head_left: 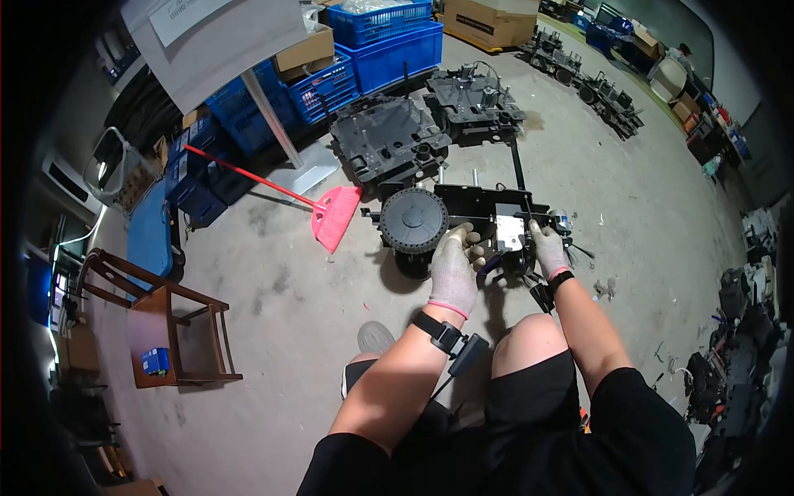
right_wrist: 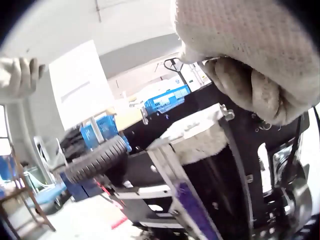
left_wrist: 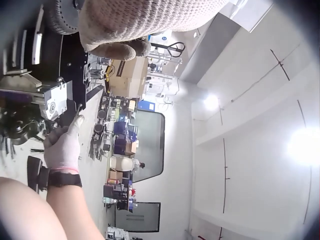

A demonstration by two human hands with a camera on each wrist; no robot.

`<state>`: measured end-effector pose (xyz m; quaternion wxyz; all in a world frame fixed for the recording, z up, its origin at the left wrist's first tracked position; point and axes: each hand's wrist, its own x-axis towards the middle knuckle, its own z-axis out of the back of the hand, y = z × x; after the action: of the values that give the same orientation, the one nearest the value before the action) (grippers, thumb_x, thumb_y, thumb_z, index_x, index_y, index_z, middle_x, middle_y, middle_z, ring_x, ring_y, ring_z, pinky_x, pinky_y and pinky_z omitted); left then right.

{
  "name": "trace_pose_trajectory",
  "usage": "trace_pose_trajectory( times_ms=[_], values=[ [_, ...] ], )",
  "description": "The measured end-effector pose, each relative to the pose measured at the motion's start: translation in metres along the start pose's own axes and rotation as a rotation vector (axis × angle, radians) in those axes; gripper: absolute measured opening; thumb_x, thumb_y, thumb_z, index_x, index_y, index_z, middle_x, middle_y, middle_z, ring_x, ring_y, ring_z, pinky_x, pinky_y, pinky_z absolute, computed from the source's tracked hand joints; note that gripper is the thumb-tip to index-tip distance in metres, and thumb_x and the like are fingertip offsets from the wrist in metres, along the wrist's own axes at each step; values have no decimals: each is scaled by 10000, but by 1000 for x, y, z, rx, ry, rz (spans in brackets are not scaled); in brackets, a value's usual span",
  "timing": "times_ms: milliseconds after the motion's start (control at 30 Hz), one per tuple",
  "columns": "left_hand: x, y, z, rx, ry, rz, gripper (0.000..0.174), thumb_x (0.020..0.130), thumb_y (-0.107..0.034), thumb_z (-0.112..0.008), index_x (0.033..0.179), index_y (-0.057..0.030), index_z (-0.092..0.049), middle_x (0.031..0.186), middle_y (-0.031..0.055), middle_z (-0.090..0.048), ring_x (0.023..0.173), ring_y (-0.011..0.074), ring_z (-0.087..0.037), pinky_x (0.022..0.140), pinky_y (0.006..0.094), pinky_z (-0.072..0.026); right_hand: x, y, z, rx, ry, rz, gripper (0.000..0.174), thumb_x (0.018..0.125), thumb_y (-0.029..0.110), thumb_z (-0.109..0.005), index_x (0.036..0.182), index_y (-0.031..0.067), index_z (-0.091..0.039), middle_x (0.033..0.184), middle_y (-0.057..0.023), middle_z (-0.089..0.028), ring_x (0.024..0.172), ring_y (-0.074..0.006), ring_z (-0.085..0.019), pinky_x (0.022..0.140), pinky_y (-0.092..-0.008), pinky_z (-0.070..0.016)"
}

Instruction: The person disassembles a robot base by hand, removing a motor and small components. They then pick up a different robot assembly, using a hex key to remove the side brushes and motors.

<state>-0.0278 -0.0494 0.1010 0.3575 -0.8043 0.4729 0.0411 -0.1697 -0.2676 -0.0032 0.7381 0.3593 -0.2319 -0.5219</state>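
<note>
On the concrete floor (head_left: 273, 273) straight ahead in the head view, we see a black chassis (head_left: 475, 198), with a dark round wheel (head_left: 413, 221) at its left end and a silver block (head_left: 509, 233) toward its right. Our left hand (head_left: 455, 269), in a pale knitted glove, is just right of the wheel, at the near side of the chassis, its fingers loosely bent. Our gloved right hand (head_left: 550, 248) is at the block's right side. Beyond the chassis sit two more flat black bases (head_left: 385, 136), with blue crates (head_left: 393, 54) behind them. A red broom (head_left: 335, 219) lies to the left, and farther left is a wooden chair (head_left: 153, 331) bearing a small blue box (head_left: 155, 360).

In the left wrist view, our left glove fills the top, its fingers bent and nothing visible in them. Lower down we see our right hand close to the block. A cardboard box (left_wrist: 129, 77) and a dark window (left_wrist: 150, 142) show farther back.

In the right wrist view, our right fingers are curled above the black frame; we cannot tell whether they grip anything. Our left hand appears at the far left, released and apart from the chassis. A purple strip (right_wrist: 192, 207) lies along a metal bar (right_wrist: 170, 172) below.
</note>
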Motion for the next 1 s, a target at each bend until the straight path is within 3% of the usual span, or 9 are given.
trace_pose_trajectory(
  times_ms=[67, 133, 200, 233, 400, 567, 733, 867, 1000],
  values=[
    [2, 5, -5, 11, 1, 6, 239, 996, -211, -448, 1150, -51, -534, 866, 11, -550, 696, 106, -514, 604, 250, -432, -5, 7, 3, 523, 216, -325, 443, 929, 421, -615, 853, -15, -599, 649, -23, -565, 652, -191, -571, 584, -369, -447],
    [1, 9, -10, 15, -1, 13, 231, 995, -210, -450, 1139, -53, -538, 860, 8, -550, 691, 105, -513, 602, 249, -432, 1, 11, 7, 561, 239, -374, 429, 903, 414, -637, 821, -5, -596, 643, -84, -581, 606, -225, -557, 575, -397, -443],
    [3, 12, -12, 8, -7, 15, 223, 992, -214, -458, 1124, -55, -542, 853, 7, -547, 687, 105, -512, 602, 248, -430, 12, 13, 8, -299, 52, 186, 366, 879, 378, -632, 918, 15, -657, 807, -204, -663, 738, -312, -658, 655, -436, -493],
    [2, 13, -12, 10, -4, 16, 223, 992, -214, -458, 1124, -55, -542, 853, 7, -547, 687, 105, -512, 602, 248, -430, 10, 13, 4, -455, -73, 309, 287, 874, 323, -593, 920, 44, -647, 871, -210, -668, 843, -356, -660, 707, -464, -513],
    [2, 13, -9, -17, -16, -5, 230, 969, -168, -471, 1135, -35, -557, 864, 27, -586, 653, 77, -548, 544, 214, -464, -3, 40, 12, -760, -1, 400, 164, 868, 212, -554, 911, 65, -615, 902, -173, -672, 865, -347, -668, 735, -457, -534],
    [-2, 8, -7, 14, -7, -11, 222, 994, -204, -449, 1129, -51, -535, 861, 16, -553, 675, 108, -517, 594, 245, -434, 2, 40, 14, -975, 75, 665, 124, 888, 145, -524, 921, 60, -608, 943, -157, -656, 834, -311, -687, 701, -410, -554],
    [6, 14, -7, 56, 1, -11, 217, 985, -197, -456, 1122, -54, -545, 867, 18, -561, 677, 105, -525, 578, 242, -439, 2, 37, 24, -985, 114, 657, 228, 933, 271, -527, 987, 57, -585, 923, -164, -658, 813, -317, -692, 687, -424, -552],
    [29, 42, -19, 139, 27, 9, 213, 962, -222, -488, 1100, -83, -571, 874, 15, -565, 682, 97, -527, 559, 240, -430, -4, 36, 21, -903, 158, 318, 459, 970, 492, -435, 1025, 54, -563, 910, -171, -697, 850, -348, -690, 697, -471, -538],
    [48, 83, -32, 461, -8, -13, 291, 945, -259, -542, 1072, -6, -610, 896, 52, -628, 714, 131, -565, 612, 272, -469, -6, 44, 19, -942, 186, 309, 337, 971, 326, -431, 1071, 34, -568, 906, -179, -703, 838, -340, -698, 694, -455, -551]
  ],
)
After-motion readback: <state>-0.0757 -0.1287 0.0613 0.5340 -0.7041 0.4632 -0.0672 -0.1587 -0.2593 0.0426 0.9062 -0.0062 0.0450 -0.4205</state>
